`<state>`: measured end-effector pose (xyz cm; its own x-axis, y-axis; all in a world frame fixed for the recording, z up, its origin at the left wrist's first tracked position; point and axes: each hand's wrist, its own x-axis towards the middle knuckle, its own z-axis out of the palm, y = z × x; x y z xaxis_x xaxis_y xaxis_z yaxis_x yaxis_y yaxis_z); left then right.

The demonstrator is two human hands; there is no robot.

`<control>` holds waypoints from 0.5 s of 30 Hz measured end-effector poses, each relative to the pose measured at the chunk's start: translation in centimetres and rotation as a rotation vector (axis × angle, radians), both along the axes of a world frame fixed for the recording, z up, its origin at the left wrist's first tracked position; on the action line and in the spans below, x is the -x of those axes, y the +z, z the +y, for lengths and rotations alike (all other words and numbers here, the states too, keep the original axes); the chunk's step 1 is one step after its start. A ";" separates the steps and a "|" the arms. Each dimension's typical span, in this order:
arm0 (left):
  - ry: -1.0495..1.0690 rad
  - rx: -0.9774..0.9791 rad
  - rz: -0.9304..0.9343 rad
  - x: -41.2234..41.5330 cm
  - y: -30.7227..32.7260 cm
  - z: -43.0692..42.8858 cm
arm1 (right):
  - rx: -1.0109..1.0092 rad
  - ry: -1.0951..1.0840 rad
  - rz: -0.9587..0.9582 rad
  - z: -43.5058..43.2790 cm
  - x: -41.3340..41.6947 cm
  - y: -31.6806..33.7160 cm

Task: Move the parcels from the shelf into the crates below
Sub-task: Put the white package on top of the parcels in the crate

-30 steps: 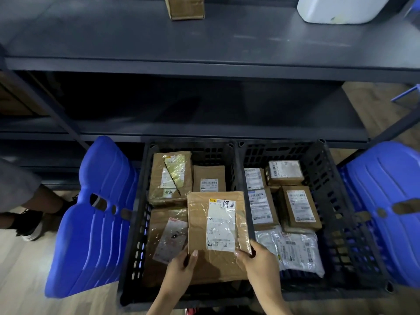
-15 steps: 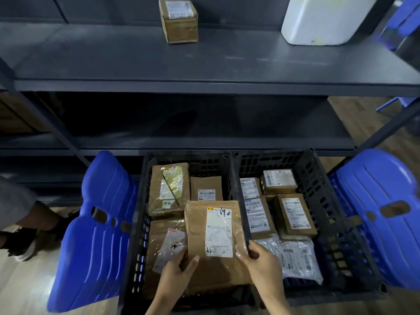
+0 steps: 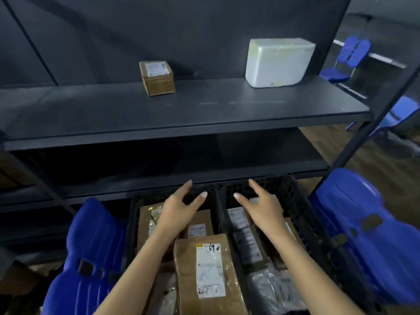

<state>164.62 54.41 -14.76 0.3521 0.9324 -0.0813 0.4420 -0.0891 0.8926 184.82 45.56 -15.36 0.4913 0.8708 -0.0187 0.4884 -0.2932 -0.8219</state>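
Your left hand (image 3: 179,208) and right hand (image 3: 261,208) were both open and held nothing. Your fingers (image 3: 255,188) were stretched out above the left crate (image 3: 133,223) and the right crate (image 3: 293,196). The small brown box (image 3: 156,78) and the white parcel (image 3: 278,62) sat on the shelf (image 3: 204,110), well apart from your fingers. A flat brown parcel (image 3: 204,269) lay between your arms.

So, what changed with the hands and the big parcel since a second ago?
The left hand and right hand let go of the brown parcel, which now lies in the left crate, and rose, open, toward the shelf. The small cardboard box and white foam box stayed there.
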 end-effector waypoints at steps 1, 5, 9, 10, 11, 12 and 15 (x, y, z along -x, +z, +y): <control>-0.003 -0.017 -0.004 -0.8 0.9 1.0 | -0.031 0.001 0.002 0.9 -0.9 1.0; -0.011 -0.055 -0.033 -5.1 3.8 4.2 | -0.125 0.021 0.001 4.7 -5.3 4.4; 0.005 -0.098 -0.039 -11.2 6.3 7.4 | -0.183 0.034 -0.023 8.4 -11.9 7.4; 0.007 -0.114 -0.038 -12.9 6.9 8.2 | -0.192 0.033 -0.033 9.3 -14.0 8.1; 0.005 -0.134 -0.033 -14.7 7.5 9.1 | -0.198 0.032 -0.050 10.2 -16.1 8.8; 0.004 -0.153 -0.025 -16.4 8.2 10.0 | -0.202 0.029 -0.070 11.1 -18.3 9.4; 0.017 -0.164 -0.037 -21.4 9.6 12.7 | -0.200 0.012 -0.113 14.1 -24.5 11.0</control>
